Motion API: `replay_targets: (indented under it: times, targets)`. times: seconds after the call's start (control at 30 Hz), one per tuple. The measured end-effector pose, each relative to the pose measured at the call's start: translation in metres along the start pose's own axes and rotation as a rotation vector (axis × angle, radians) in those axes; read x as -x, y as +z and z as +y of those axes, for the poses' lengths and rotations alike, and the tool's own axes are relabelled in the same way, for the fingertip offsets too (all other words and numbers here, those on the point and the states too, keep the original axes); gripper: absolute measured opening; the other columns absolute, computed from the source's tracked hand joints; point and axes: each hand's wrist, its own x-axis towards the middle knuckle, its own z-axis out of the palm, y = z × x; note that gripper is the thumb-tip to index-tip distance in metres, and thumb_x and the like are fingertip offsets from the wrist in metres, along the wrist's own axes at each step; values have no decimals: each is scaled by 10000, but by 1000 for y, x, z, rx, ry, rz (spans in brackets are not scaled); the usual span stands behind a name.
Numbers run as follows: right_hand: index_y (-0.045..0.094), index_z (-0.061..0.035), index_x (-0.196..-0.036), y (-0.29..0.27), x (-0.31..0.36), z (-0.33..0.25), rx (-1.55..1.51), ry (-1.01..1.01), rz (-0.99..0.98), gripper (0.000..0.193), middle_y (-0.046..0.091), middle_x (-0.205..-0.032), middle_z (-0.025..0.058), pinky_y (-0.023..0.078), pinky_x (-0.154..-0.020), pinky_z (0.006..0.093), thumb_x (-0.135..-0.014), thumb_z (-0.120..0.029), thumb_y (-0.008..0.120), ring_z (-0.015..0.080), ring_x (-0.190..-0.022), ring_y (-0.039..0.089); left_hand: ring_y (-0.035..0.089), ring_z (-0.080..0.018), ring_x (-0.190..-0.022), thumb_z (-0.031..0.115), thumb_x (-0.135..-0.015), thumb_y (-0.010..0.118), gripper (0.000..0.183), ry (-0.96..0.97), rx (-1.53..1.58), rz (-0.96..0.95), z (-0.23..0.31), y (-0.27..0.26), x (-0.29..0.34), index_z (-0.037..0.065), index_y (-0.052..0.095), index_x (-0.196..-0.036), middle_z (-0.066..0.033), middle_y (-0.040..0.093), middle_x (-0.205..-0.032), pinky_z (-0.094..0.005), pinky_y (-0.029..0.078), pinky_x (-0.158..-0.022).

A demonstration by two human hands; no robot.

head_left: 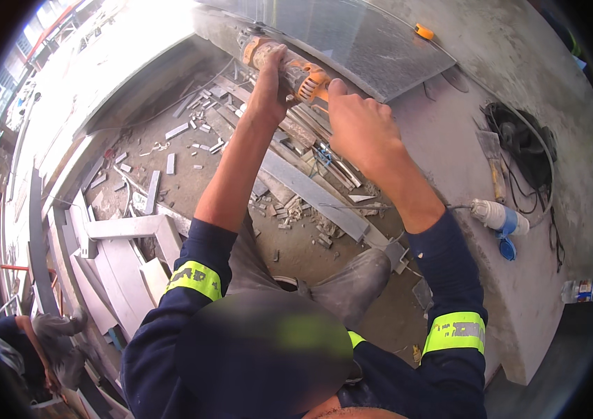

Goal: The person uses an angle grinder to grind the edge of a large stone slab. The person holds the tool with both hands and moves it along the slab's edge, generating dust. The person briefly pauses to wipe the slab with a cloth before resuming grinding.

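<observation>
An orange, dust-covered angle grinder (296, 78) is held in both my hands at the edge of a dark grey stone slab (380, 52). My left hand (270, 94) wraps round the front of its body, close to the head. The right hand (363, 122) is closed on the rear handle, its thumb on top. The grinder's head is against or very near the slab's left edge; I cannot tell whether it touches. Its disc is mostly hidden. The slab lies on a pale ledge (425, 136).
A yellow tape measure (423, 31) sits past the slab. On the right are a black bag (520, 136), a white-and-blue cable connector (500, 218) and a plastic bottle (585, 290). Stone offcuts (170, 164) and long strips (314, 195) litter the ground. Another person (48, 349) is at lower left.
</observation>
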Motion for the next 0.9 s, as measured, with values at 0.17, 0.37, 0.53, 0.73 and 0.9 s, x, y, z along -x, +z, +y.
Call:
replay_targets:
  times: [0.17, 0.37, 0.53, 0.73, 0.9]
  targets:
    - [500, -12, -1273, -6, 9, 13, 1, -11, 12, 428, 785, -1131, 292, 582, -996, 578, -906, -10, 720, 473, -1135, 762, 757, -229, -1123, 543, -1085, 506, 494, 43, -59, 11, -7, 19, 11, 127, 645, -1310, -48, 773, -1196, -515, 586, -964]
    - [506, -2, -1303, 1, -17, 6, -11, -41, 34, 451, 785, -1143, 292, 570, -1036, 562, -912, -17, 732, 457, -1167, 759, 755, -222, -1127, 562, -1069, 512, 503, 24, -76, 57, 4, 5, -10, 136, 657, -1292, -40, 780, -1184, -498, 567, -984]
    - [533, -7, -1330, 2, -45, -9, 20, 5, 29, 437, 789, -1208, 252, 573, -1059, 519, -949, -69, 736, 412, -1234, 744, 747, -218, -1149, 600, -1052, 531, 509, -52, -62, 63, 17, -10, -35, 174, 675, -1291, -20, 788, -1193, -533, 512, -1036]
    - [495, -26, -1347, -6, -41, -26, 24, 58, -1, 478, 769, -1260, 265, 540, -1101, 556, -931, -50, 728, 443, -1278, 713, 709, -222, -1177, 604, -1003, 632, 516, -89, 21, 87, 24, -15, -33, 179, 673, -1293, -23, 767, -1231, -563, 447, -1095]
    - [465, -34, -1312, -12, 10, -9, 57, 50, 1, 457, 771, -1180, 298, 555, -1015, 608, -924, -16, 705, 497, -1185, 728, 712, -266, -1114, 610, -976, 658, 605, -32, -32, 102, -6, 6, -2, 81, 677, -1267, -102, 744, -1196, -543, 505, -1043]
